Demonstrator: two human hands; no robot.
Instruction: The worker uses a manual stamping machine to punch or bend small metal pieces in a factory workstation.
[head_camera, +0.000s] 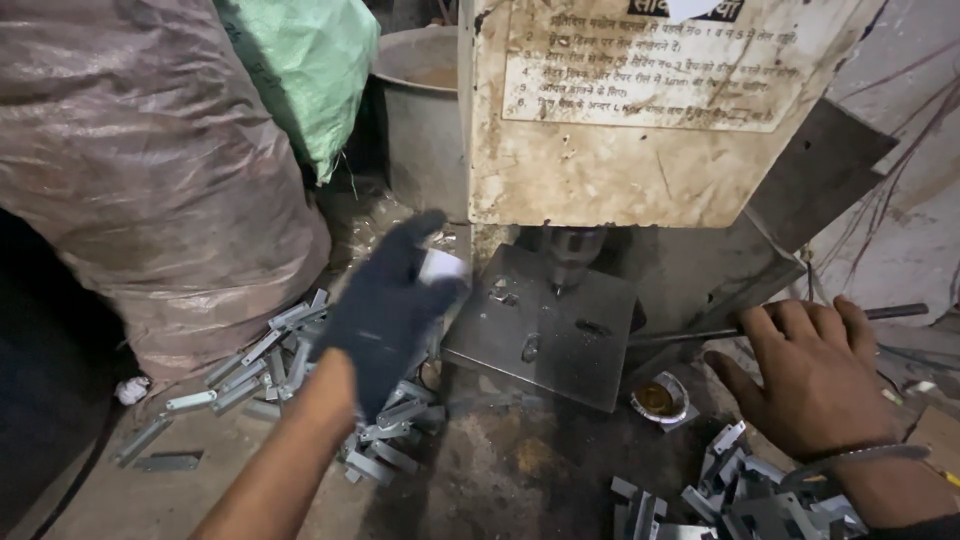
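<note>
Two hands are seen in the lower half of the frame. A small pale metal piece (442, 266) is pinched at the fingertips of the gloved left hand (385, 310), left of centre, just beside the left edge of the steel plate (545, 335). The bare right hand (805, 375), at lower right, is laid with fingers curled together over a thin dark rod (700, 333) running toward the plate. Flat grey brackets are heaped under the left hand (300, 375) and again below the right wrist (740, 495). A small round tin (658, 400) holding something amber is set between plate and right hand. Above the plate, a stained cream machine housing (620, 150) is seen; a grey drum (420, 110) and crinkled plastic sacks (150, 170) fill the upper left.
</note>
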